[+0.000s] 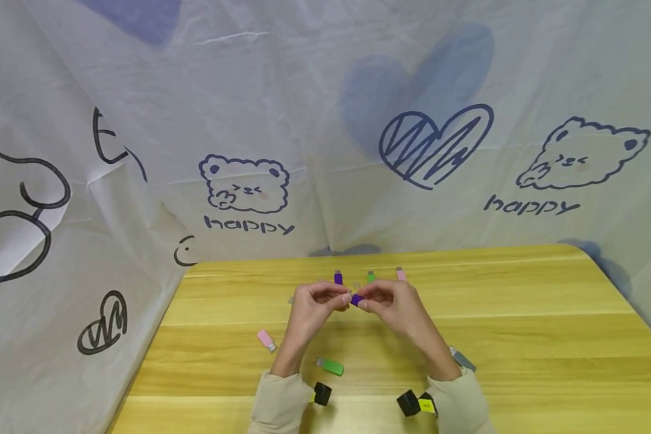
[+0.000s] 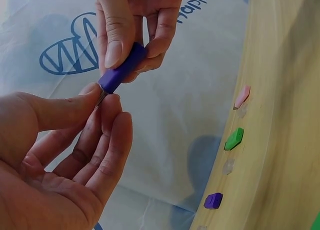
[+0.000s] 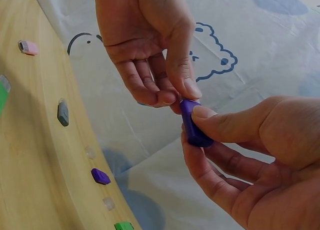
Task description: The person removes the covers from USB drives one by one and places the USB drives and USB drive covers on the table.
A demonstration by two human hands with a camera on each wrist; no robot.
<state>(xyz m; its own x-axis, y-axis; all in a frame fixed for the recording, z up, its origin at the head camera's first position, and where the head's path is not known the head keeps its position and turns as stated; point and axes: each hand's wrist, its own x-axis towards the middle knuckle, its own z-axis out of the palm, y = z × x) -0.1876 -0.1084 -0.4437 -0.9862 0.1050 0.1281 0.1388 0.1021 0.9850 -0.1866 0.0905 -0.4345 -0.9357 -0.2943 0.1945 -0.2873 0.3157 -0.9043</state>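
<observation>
A purple USB stick (image 1: 356,299) is held above the wooden table (image 1: 521,337) between both hands. My right hand (image 1: 363,302) pinches its purple body (image 2: 121,69) between thumb and fingers. My left hand (image 1: 345,298) pinches the metal plug end (image 2: 102,98) between thumb and forefinger. In the right wrist view the stick (image 3: 192,126) sits in the right hand's grip (image 3: 200,121), and the left hand (image 3: 177,93) comes down onto its upper end. The plug is mostly hidden by the left fingertips.
Small purple (image 1: 338,278), green (image 1: 371,277) and pink (image 1: 400,274) pieces lie in a row near the table's far edge, with clear bits (image 2: 228,165) beside them. A pink stick (image 1: 266,339), a green stick (image 1: 330,366) and a grey stick (image 1: 463,360) lie nearer me. Printed cloth (image 1: 249,120) hangs behind.
</observation>
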